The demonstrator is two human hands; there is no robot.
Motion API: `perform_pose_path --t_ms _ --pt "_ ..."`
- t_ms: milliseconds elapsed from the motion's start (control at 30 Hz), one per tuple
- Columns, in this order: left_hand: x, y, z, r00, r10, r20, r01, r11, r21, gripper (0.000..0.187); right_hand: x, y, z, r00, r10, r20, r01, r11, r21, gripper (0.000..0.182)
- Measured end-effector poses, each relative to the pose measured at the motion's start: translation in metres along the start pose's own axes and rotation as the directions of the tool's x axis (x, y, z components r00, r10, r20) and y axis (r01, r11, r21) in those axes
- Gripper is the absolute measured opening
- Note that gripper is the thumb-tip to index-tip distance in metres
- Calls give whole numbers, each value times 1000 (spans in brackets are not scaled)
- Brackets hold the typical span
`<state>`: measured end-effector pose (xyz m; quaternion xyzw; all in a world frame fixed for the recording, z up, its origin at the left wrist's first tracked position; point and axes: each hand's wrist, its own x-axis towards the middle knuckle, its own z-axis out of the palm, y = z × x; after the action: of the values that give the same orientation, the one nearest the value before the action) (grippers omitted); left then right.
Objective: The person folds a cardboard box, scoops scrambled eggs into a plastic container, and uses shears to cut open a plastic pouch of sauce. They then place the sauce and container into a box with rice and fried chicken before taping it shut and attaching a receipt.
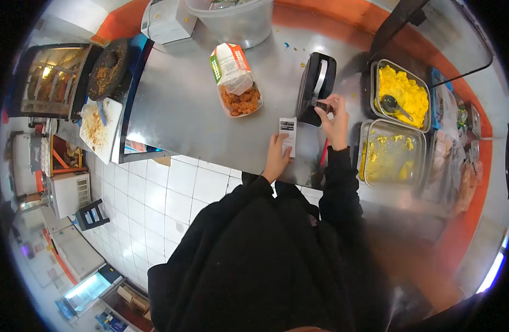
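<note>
A printed paper slip (287,137) lies near the front edge of the steel counter. My left hand (276,159) holds its lower left side, with the thumb on the paper. Beyond the slip stands a black tape dispenser (311,94) with a pale roll inside. At its near right end my right hand (335,122) is closed in a pinch; what lies between the fingertips is small and dark, and I cannot make it out. Left of the dispenser, a paper box of fried chicken (241,100) sits partly covered by a white, orange and green wrapper (231,62).
On the right are a tray of yellow food (403,86) with a black ladle (391,104) and a clear tray (395,152) with yellow scraps. A red pen (324,152) lies by my right wrist. A clear tub (238,25) stands behind; a cutting board (99,130) lies left.
</note>
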<state>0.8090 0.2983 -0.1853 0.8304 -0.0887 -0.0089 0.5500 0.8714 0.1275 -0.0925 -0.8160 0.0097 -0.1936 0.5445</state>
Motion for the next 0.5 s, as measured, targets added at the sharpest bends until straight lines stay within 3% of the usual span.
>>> perform_pose_path --t_ms 33,100,133,200,267,333,367,400,433,467,500 --pt "-2 0 2 1000 -7 8 7 1000 -2 35 -5 -1 2 1000 10 -1 -10 1000 -4 30" --pt "5 8 5 999 27 19 -30 978 206 33 -8 -3 11 1000 17 -4 -17 1000 8 30" --pt "8 10 5 999 40 31 -45 980 193 33 -14 3 21 999 -11 -30 11 1000 6 30" --pt "10 12 2 990 -126 56 91 902 422 33 -28 21 35 999 -36 -16 34 991 -131 29" --pt "10 20 -10 987 -126 97 77 912 402 34 -35 27 25 997 -61 -46 51 978 -204 28" --pt "28 28 -42 987 -130 97 79 907 414 35 -22 11 -2 998 -12 61 17 997 -70 24" --pt "40 34 -63 995 6 -98 34 915 402 36 -17 12 -29 995 100 -22 -103 966 -239 21" --pt "54 37 -82 943 146 -300 -14 916 400 36 -6 23 -61 987 85 -135 -124 943 -309 16" --pt "70 36 -99 935 145 -323 1 912 411 36 2 63 -97 952 -116 -282 -28 888 -460 13" --pt "86 34 -116 926 187 -329 -21 893 449 38 17 58 -129 923 99 -372 -247 894 -374 13" --pt "99 32 -128 915 228 -333 -41 874 484 39 30 74 -163 960 -76 -271 -122 753 -646 16"
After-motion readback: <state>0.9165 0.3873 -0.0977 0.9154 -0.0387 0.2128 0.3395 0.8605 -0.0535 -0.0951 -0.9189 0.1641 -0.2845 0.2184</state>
